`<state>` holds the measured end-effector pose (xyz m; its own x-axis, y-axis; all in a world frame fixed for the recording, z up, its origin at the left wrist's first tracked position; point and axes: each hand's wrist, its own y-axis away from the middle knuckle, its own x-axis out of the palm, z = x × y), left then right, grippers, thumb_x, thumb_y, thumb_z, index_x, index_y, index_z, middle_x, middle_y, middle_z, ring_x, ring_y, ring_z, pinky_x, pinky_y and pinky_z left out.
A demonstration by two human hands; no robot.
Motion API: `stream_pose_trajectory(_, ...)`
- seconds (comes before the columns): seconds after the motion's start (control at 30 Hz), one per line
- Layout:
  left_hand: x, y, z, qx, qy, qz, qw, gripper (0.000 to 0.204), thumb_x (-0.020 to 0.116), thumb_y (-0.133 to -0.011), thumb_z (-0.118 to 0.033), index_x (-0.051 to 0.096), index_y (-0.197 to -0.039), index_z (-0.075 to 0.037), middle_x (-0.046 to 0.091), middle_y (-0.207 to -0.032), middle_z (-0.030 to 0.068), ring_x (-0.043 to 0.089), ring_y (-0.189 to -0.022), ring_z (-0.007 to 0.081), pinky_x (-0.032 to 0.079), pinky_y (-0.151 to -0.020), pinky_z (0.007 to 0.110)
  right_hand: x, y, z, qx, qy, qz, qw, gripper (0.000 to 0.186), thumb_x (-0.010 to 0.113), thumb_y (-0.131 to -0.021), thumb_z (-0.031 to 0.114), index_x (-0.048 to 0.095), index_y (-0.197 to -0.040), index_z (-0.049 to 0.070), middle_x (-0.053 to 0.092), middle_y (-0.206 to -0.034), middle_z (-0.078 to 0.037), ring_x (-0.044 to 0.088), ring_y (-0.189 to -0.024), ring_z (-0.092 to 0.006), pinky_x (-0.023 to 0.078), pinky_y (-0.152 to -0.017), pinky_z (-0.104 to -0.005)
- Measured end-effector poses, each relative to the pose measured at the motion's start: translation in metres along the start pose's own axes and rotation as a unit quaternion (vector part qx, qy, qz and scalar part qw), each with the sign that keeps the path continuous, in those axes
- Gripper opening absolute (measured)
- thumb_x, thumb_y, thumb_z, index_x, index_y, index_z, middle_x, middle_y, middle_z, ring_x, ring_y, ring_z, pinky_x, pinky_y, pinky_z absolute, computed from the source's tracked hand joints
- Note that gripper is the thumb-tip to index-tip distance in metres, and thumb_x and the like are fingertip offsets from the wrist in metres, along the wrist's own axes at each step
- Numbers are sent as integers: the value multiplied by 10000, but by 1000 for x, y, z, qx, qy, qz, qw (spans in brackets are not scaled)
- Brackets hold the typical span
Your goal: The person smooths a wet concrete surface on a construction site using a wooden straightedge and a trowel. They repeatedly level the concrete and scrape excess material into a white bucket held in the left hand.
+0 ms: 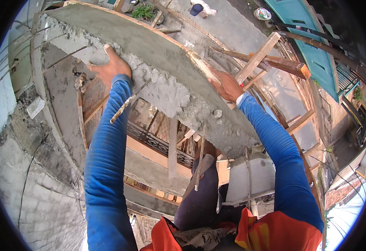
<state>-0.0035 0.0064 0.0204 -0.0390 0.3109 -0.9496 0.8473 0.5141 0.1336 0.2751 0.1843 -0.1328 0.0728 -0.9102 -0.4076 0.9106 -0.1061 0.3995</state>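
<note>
A smooth, wet-looking grey concrete slab (149, 44) crosses the upper middle, and its near side is a rough, crumbly band (162, 90). My left hand (112, 69) presses on this broken band, thumb and forefinger spread, beside a small lump of concrete. Its other fingers are partly hidden. Along the slab's far edge runs a pale wooden board (201, 65). My right hand (228, 85) is closed over that board, its fingers pointing up and left. A rusty steel bar (124, 106), crusted with cement at its end, sticks out near my left forearm.
More bars, such as one rebar (200, 159), jut toward me. Timber props (260, 56) cross at the right. Below are a metal grille (162, 142) and my leg (195, 192). Far below, a person in a dark cap (197, 9) is on the street, near a teal roof (308, 37).
</note>
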Motion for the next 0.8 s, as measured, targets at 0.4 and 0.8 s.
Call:
stream_pose_trajectory(0.4,4,-4,1,-1,-2,1,1000,1091,533,-873,-715,89,-1626,-62,365,-1565,308,462,-1388,444,366,-1160,523,2,-10,7,3,13,21,1000,585,567,-1010,355,449,-1502,61,637,-1252,-305,609,-1165,-453,471,-1024,-501)
stream_pose_trajectory(0.8,6,0,-2,-1,-7,-6,1000,1095,545,-868,-712,97,-1625,-61,383,-1552,309,470,-1378,454,372,-1153,529,-1,-35,19,4,9,34,999,570,522,-1051,379,443,-1531,80,554,-1445,-243,555,-1293,-424,426,-1123,-458)
